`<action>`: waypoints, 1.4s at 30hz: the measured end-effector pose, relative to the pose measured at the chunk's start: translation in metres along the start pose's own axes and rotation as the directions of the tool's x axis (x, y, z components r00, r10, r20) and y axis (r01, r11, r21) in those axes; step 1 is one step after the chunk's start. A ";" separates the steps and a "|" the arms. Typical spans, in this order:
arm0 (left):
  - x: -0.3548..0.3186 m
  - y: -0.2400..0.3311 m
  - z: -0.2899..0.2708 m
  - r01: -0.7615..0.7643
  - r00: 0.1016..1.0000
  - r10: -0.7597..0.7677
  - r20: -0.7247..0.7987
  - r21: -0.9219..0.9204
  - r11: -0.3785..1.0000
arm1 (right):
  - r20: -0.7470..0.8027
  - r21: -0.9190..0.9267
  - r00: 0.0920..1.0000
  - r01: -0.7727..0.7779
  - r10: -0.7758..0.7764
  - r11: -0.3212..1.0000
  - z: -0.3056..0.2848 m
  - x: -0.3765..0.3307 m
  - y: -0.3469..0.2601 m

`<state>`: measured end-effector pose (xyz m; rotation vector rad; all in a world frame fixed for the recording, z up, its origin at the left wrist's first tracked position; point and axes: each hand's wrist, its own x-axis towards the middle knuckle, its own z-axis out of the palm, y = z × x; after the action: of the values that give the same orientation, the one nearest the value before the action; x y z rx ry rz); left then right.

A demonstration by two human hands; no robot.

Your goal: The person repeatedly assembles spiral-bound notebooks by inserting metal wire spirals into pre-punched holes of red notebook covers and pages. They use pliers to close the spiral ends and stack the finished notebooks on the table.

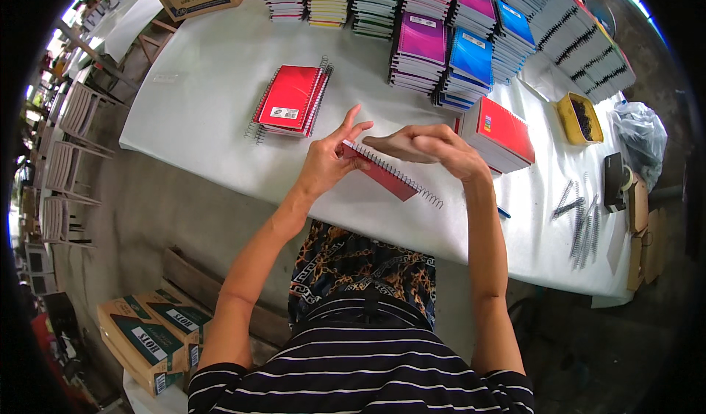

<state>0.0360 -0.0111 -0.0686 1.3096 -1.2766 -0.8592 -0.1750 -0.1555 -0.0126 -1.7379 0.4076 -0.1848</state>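
Observation:
A red notebook [386, 179] is tilted over the near part of the table, its wire coil [430, 197] running along the upper edge and sticking out past the right end. My left hand [331, 156] grips the notebook's left end, with some fingers raised. Just above the coil is my right hand [441, 149], its fingers stretched out toward the left and slightly blurred; whether they touch the coil is hard to see. Beyond my left hand lies a small stack of red spiral notebooks [289, 94], with coil ends poking out at its sides.
A stack of red-covered books [504, 134] stands right of my right hand. Behind are purple notebooks [423, 39] and blue notebooks [471, 54] in piles. Loose coils [585, 223], a yellow tub [579, 120] and a plastic bag [640, 134] lie right. Cartons [151, 337] sit lower left.

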 end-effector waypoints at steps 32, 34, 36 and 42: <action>-0.030 0.011 0.066 -0.273 0.951 0.276 0.142 0.803 0.530 | -0.769 -0.607 0.583 -0.536 -0.264 0.586 0.074 -0.166 0.060; -0.033 0.018 0.069 -0.249 0.957 0.261 0.125 0.816 0.522 | -0.708 -0.564 0.672 -0.353 -0.217 0.746 0.102 -0.146 0.021; -0.033 0.019 0.070 -0.224 0.961 0.262 0.087 0.802 0.554 | -0.633 -0.616 0.719 -0.242 -0.288 0.750 0.118 -0.129 0.006; -0.033 0.026 0.072 -0.206 0.961 0.273 0.041 0.766 0.609 | -0.578 -0.705 0.722 -0.207 -0.381 0.678 0.119 -0.112 0.006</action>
<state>-0.0444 0.0107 -0.0617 1.7363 -1.8011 -0.0119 -0.2387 -0.0063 -0.0323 -2.4743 1.0674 -0.8863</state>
